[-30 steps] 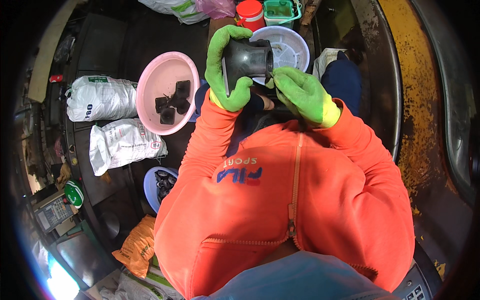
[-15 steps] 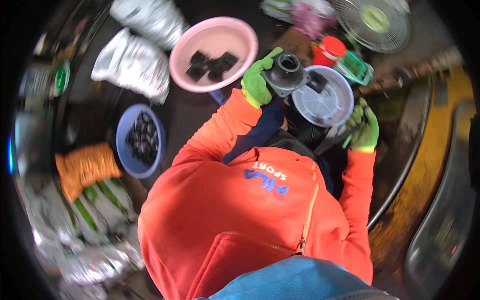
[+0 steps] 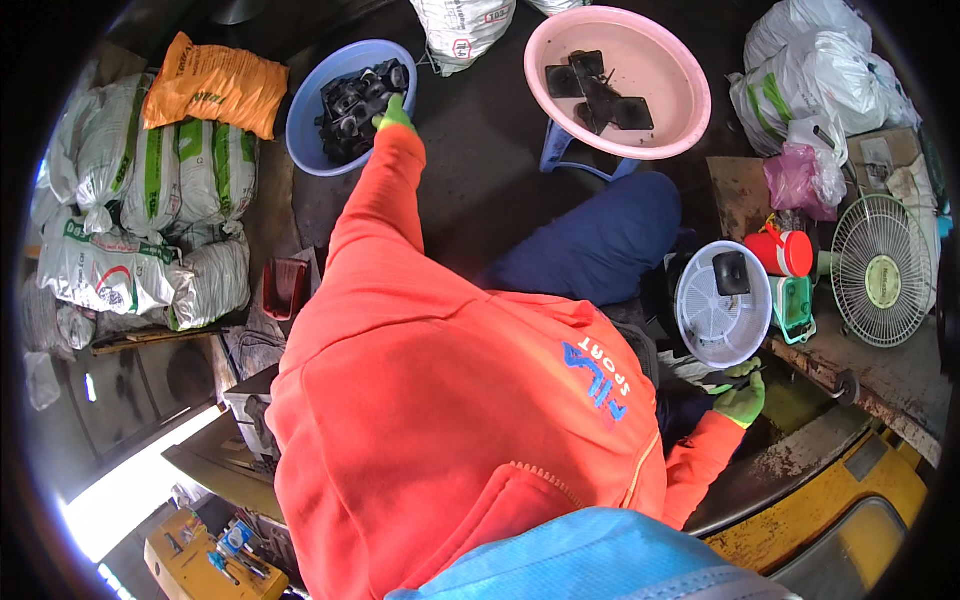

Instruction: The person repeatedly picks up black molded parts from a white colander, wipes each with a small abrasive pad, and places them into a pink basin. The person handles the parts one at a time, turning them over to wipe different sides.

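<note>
My left hand (image 3: pixel 396 114), in a green glove, reaches over the near right rim of the blue basin (image 3: pixel 303 145). Inside lie many black plastic parts (image 3: pixel 350 112), and the hand touches the pile. Its fingertips are mostly hidden, so I cannot tell whether it grips one. My right hand (image 3: pixel 742 400), gloved too, is closed around what looks like a dark knife (image 3: pixel 722 379), partly hidden by the fingers. Just beyond that hand sits a white perforated basket (image 3: pixel 700 325) with one black square piece (image 3: pixel 731 272) in it.
A pink basin (image 3: pixel 680 110) holding several black square pieces rests on a blue stool (image 3: pixel 560 148). At the right are a red jug (image 3: pixel 790 252), a green container (image 3: pixel 795 305) and a fan (image 3: pixel 882 275). Stacked sacks (image 3: pixel 140 180) and an orange sack (image 3: pixel 215 85) fill the left.
My left hand has swung left from beside the white basket to the blue basin. The flanged black part it held is no longer visible in it. My right hand stays by the basket; the view has turned left.
</note>
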The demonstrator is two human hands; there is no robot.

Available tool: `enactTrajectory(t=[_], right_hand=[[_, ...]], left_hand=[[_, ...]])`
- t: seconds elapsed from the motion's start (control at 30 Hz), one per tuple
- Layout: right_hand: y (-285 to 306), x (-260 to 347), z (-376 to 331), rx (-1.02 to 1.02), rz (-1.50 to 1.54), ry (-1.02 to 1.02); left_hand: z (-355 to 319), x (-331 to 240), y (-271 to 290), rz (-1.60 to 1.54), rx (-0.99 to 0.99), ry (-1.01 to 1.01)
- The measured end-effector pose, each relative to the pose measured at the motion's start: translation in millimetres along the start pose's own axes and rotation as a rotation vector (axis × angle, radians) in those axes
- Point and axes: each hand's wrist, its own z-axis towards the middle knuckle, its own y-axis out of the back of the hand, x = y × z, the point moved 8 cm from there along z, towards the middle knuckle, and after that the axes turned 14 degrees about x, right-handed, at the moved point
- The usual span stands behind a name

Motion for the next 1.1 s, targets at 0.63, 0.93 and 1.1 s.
enactTrajectory(t=[0.63, 0.93, 1.1], right_hand=[[12.9, 62.0, 7.3, -0.208, 0.068, 0.355], [-13.7, 57.9, 7.2, -0.236, -0.126, 0.229], [-16.0, 51.9, 4.9, -0.374, -0.102, 0.214]], left_hand=[[-533.2, 538.1, -93.3, 1.953, 2.445, -0.238], [-545.6, 565.4, -95.6, 1.673, 2.438, -0.477], [-619.5, 465.4, -159.6, 0.696, 2.405, -0.588]])
